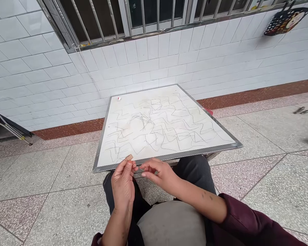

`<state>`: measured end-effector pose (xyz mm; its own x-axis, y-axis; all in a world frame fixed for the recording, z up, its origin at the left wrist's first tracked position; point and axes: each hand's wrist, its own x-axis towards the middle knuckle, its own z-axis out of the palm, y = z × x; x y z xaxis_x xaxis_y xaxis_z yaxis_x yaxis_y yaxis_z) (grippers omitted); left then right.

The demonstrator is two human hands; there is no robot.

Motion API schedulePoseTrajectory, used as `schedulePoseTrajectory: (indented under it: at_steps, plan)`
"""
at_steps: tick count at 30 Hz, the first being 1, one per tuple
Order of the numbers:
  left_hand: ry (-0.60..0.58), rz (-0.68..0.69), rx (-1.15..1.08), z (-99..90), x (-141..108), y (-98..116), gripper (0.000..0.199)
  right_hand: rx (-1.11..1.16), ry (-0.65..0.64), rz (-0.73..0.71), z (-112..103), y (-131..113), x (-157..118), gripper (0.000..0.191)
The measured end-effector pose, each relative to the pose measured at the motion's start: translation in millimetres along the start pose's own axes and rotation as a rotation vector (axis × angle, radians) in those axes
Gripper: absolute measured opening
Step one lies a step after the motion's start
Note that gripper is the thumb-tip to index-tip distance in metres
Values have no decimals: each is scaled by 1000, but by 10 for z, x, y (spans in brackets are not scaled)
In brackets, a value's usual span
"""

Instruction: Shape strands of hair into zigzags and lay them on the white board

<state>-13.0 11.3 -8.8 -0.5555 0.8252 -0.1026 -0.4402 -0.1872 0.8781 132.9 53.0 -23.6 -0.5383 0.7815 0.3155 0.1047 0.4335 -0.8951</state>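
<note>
Main risk: the thin strand [140, 168] slipping or kinking. It's fine and spans only a short gap between the hands, so a sharp pull or loose pinch would probably do it. The small tan piece [129, 157] could also drop if the left fingers ease off; it sticks up past the fingertips. The dark strands [143, 120] on the desk [220, 147] cross at mid-desk, so lifting one could drag others or knot them. A forearm brushing the near edge might shift them too.

Grip: left hand [123, 184] closed in a pinch, thumb against fingers, holding the tan piece just over the desk's near left edge. Right hand [162, 172], to its right, partly curled, thumb and index nearly together at the strand's right end; can't tell whether they're fully closed on it. Both hands near the desk's near edge, above the lap. Small red-and-white item [119, 99] at far left corner, well apart from both.
</note>
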Motion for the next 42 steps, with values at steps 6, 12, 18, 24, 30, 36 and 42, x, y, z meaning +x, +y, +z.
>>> schedulePoseTrajectory:
  at_steps: [6, 12, 18, 24, 30, 36, 42]
  plan:
    - [-3, -35, 20, -13, 19, -32, 32, 389, -151, 255, -159, 80, 88, 43]
    - [-31, -49, -1, 7, 34, -42, 30, 429, -130, 229, -122, 100, 111, 30]
    - [-86, -92, 52, 6, 32, -39, 36, 552, -123, 340, -75, 84, 125, 25]
    - [-87, -107, 89, -9, 38, -56, 34, 661, -201, 419, -115, 57, 153, 29]
    - [-73, -90, 155, -38, 38, -69, 36, 556, -130, 371, -77, 48, 129, 28]
    - [-123, -45, 209, -72, 23, -98, 35, 418, -69, 264, -11, 72, 80, 18]
    - [-105, -24, 196, -69, 27, -95, 36, 218, 14, 149, 19, 32, 52, 4]
